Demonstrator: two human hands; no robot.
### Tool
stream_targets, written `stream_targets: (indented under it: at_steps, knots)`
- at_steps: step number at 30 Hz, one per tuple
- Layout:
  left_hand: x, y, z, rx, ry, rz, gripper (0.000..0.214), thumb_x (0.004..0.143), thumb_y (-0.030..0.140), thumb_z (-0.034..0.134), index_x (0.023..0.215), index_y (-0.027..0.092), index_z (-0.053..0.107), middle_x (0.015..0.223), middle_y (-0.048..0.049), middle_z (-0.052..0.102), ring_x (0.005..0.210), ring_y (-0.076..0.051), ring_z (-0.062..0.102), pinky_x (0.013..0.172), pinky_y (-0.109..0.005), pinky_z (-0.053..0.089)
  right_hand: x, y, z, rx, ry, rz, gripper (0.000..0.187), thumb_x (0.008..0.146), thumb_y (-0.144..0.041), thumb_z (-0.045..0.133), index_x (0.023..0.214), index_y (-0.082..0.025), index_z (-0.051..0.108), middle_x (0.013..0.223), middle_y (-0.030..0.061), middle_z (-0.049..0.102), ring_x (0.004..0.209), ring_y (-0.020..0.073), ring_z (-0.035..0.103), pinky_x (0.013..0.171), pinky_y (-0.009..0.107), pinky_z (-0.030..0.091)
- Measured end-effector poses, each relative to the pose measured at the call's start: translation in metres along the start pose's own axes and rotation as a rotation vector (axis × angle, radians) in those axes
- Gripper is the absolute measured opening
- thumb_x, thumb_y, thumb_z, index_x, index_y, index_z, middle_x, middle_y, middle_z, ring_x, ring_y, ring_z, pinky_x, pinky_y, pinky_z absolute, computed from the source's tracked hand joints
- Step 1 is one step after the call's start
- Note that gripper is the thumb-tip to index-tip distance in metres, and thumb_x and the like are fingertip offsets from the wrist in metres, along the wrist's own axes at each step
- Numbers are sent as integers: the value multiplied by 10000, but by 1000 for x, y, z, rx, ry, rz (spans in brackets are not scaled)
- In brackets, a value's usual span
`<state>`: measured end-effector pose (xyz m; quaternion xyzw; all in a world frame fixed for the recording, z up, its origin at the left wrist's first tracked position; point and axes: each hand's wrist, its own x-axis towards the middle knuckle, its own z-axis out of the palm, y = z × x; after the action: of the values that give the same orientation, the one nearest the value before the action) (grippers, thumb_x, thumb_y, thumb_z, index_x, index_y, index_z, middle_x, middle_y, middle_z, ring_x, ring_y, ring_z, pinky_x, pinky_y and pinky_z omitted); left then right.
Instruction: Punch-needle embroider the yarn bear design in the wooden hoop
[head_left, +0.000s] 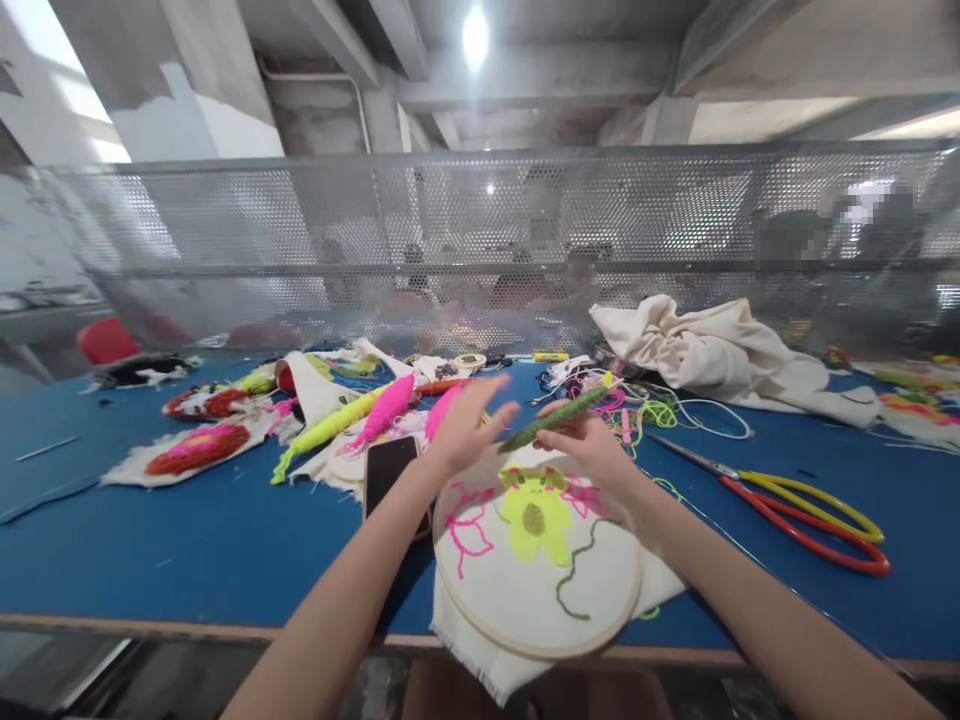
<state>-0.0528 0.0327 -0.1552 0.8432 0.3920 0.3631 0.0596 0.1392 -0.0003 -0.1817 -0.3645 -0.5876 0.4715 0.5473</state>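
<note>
Above the far edge of an embroidery hoop (pixel 517 625), my right hand (pixel 589 440) grips a dark green skein of yarn (pixel 566 415), which slants up to the right. My left hand (pixel 469 425) is beside the skein's lower end, its fingers stretched out and slightly blurred, with nothing visible in them. White cloth in the hoop bears a yellow bear figure (pixel 551 540), pink outlines on both sides and a wavy dark green yarn line (pixel 571 570). The hoop overhangs the table's front edge.
Scissors (pixel 750 480) with red and yellow handles lie at right. A phone (pixel 390 475) sits by my left forearm. Pink and yellow skeins (pixel 330 430) lie left, loose yarn (pixel 652 415) right, bunched cream cloth (pixel 697 350) behind. A perforated metal screen (pixel 450 220) borders the blue table (pixel 187 560).
</note>
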Motion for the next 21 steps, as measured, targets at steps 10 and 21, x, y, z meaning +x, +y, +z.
stream_targets:
  at_steps: [10,21]
  knots:
    - [-1,-8,10,217,-225,35,233,864,198,431,1037,216,585,975,-32,675,879,-196,607,705,-261,426,3,0,-7,-142,26,-80,255,644,-283,721,864,-227,607,756,-28,609,686,127,561,650,276,440]
    - [1,-17,3,319,-188,-15,210,851,161,414,1000,203,556,979,-44,660,909,-201,593,714,-276,428,9,-4,-14,-28,128,-40,307,602,-315,747,863,-210,625,632,-26,636,575,123,580,619,285,470]
